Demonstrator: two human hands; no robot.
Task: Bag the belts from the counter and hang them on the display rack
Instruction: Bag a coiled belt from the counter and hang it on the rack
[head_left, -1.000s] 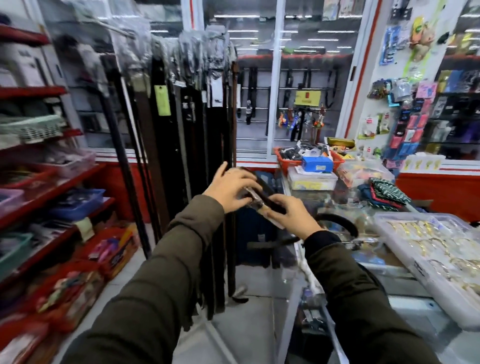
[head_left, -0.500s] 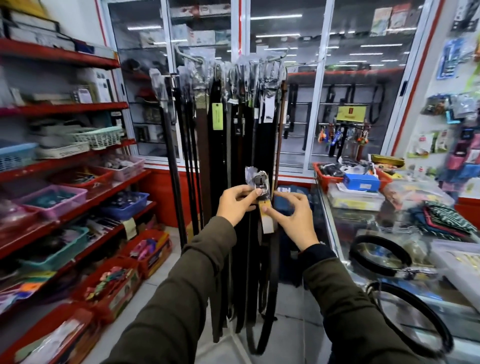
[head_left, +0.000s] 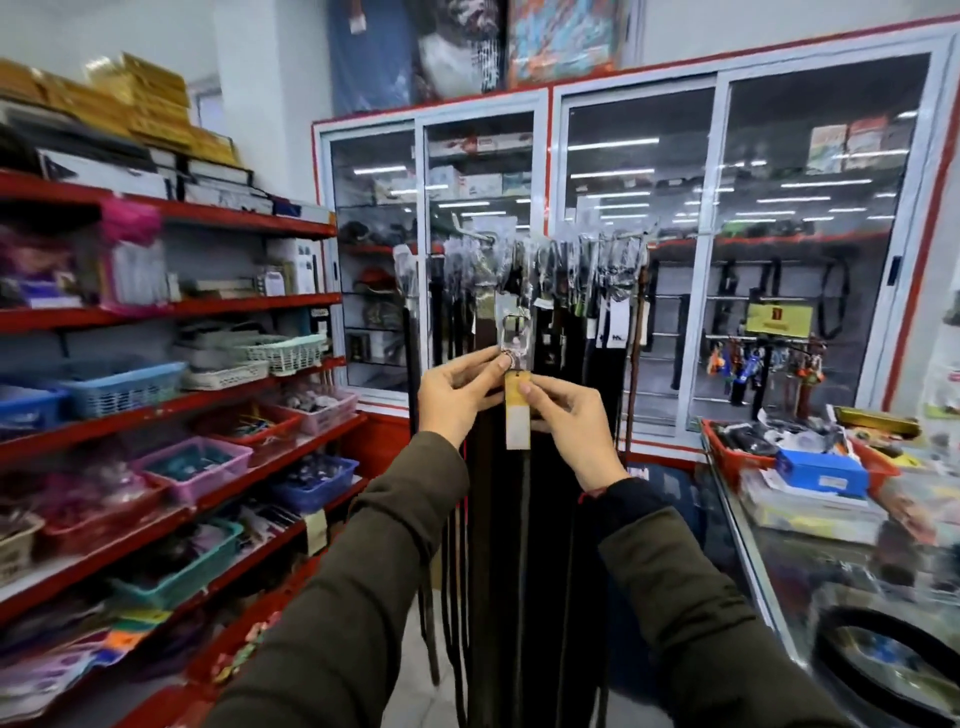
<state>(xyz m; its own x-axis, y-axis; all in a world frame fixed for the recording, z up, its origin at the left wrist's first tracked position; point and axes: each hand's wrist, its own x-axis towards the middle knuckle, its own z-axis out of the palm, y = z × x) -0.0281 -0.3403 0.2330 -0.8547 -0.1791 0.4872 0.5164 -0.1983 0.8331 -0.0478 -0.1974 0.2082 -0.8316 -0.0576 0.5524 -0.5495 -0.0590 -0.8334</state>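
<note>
Belt (head_left: 515, 410), bagged, pinched at its buckle end by left hand (head_left: 457, 395) and right hand (head_left: 566, 426), now raised off the counter (head_left: 779, 587) to just below the rack (head_left: 545, 244), so hooking on looks next.

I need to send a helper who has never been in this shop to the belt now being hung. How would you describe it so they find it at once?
Face the glass-door cabinet at the back; the display rack of dark hanging belts stands before it. The belt is the one pinched near its buckle by the left hand and right hand. Unlike its neighbours, it carries a long tan and white tag just under its bagged buckle.
</note>
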